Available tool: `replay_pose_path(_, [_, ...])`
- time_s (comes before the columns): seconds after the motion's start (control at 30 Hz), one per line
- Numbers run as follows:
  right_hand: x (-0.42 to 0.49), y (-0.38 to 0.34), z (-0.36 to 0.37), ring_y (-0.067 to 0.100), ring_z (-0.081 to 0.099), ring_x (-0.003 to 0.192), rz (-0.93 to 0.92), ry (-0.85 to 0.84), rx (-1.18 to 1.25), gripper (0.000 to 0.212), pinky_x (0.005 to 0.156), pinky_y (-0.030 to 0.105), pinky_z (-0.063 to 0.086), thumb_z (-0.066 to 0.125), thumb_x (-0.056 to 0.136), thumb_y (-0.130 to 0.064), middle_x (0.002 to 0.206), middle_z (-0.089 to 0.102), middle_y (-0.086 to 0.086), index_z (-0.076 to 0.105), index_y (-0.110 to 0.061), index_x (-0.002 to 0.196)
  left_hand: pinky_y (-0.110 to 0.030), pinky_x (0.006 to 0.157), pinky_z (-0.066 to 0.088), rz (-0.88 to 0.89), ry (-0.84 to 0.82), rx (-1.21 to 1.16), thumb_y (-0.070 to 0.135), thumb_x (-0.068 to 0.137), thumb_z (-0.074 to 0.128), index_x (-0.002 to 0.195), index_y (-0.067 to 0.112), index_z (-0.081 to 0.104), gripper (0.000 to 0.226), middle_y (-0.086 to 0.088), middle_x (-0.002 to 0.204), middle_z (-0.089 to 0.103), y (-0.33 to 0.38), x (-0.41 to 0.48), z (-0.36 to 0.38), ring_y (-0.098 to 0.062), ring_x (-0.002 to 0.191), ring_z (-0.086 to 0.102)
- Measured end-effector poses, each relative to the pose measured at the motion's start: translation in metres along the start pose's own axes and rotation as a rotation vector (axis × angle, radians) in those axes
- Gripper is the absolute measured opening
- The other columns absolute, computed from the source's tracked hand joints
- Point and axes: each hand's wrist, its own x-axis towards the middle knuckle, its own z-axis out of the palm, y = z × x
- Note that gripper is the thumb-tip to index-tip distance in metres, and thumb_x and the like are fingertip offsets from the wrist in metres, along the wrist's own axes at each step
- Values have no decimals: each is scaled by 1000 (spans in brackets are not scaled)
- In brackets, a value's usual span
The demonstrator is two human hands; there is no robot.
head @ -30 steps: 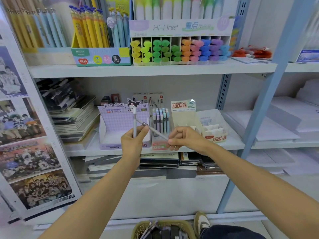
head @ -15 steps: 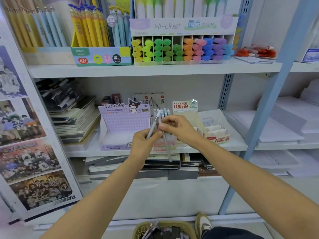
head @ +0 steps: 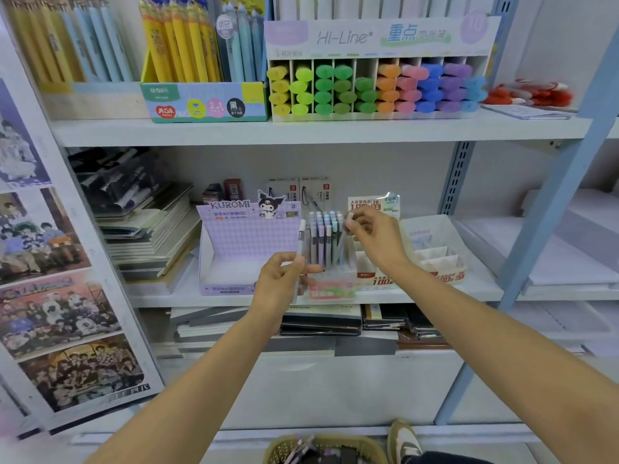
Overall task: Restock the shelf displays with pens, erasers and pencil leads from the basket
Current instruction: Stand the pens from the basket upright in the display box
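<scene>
On the middle shelf a clear pen stand (head: 330, 289) holds several pastel pens upright. My right hand (head: 376, 239) pinches the top of one pen (head: 345, 239) at the right side of that stand, its lower end down among the others. To the left my left hand (head: 284, 279) grips a second pale pen (head: 300, 242), held upright beside the stand. A woven basket (head: 326, 450) with more stock sits on the floor below, only its far rim visible.
A purple Kuromi display box (head: 244, 242) stands left of the pen stand and a white partitioned box (head: 432, 252) right of it. Notebooks are stacked at the left. Highlighters (head: 375, 85) and pen boxes fill the upper shelf. A blue shelf post (head: 549, 209) rises at right.
My right hand has carried its pen up and right over the stand and stood it among the pens. My left hand stays low, turning its pen upright.
</scene>
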Motion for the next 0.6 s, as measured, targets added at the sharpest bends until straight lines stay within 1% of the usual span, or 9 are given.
replay_pose_path(0.1, [-3, 6, 5, 19, 66, 91, -24, -26, -53, 20, 87, 40, 56, 62, 92, -12, 96, 70, 8, 66, -6, 111, -28, 68, 52, -21, -12, -13, 25, 101, 48, 112, 6, 53, 22, -3, 96, 76, -4, 2, -2, -17, 72, 65])
replay_pose_path(0.2, [1, 7, 0, 21, 67, 91, -46, -67, -91, 20, 87, 40, 56, 61, 93, -12, 97, 70, 10, 66, -5, 111, -27, 65, 55, -32, -12, -53, 21, 101, 48, 108, 5, 57, 20, -6, 96, 75, -7, 3, -2, -16, 70, 65])
replay_pose_path(0.3, [3, 7, -1, 20, 68, 88, -47, -136, -100, 20, 88, 39, 56, 60, 93, -11, 95, 70, 10, 65, -6, 112, -23, 63, 56, -26, 12, -38, 17, 101, 50, 102, 6, 63, 17, -9, 97, 71, -8, 4, -1, -17, 71, 63])
replay_pose_path(0.37, [2, 6, 1, 18, 67, 87, -45, -145, -79, 23, 86, 34, 56, 61, 93, -11, 92, 70, 6, 60, -13, 116, -22, 64, 55, -24, 38, -22, 16, 99, 52, 99, 6, 64, 16, -12, 92, 68, -9, 5, 0, -17, 71, 61])
replay_pose_path(0.43, [3, 6, 6, 16, 66, 86, -56, -119, -71, 23, 82, 29, 54, 61, 92, -11, 92, 68, 3, 57, -18, 114, -23, 65, 55, -26, 55, -23, 16, 98, 55, 99, 6, 65, 15, -10, 85, 67, -9, 5, 1, -16, 68, 61])
replay_pose_path(0.53, [5, 8, 13, 12, 61, 79, -89, -72, -128, 16, 74, 20, 49, 65, 89, -8, 95, 64, 2, 60, -16, 102, -24, 66, 56, -33, 64, -49, 15, 95, 60, 104, 3, 64, 16, -9, 82, 67, -9, 6, 1, -15, 66, 62])
replay_pose_path(0.6, [6, 12, 17, 10, 54, 74, -106, -56, -181, 16, 72, 18, 43, 67, 86, -5, 94, 62, 7, 64, -13, 99, -25, 66, 56, -40, 67, -68, 14, 93, 63, 106, 2, 64, 18, -12, 85, 67, -9, 6, 0, -17, 67, 64])
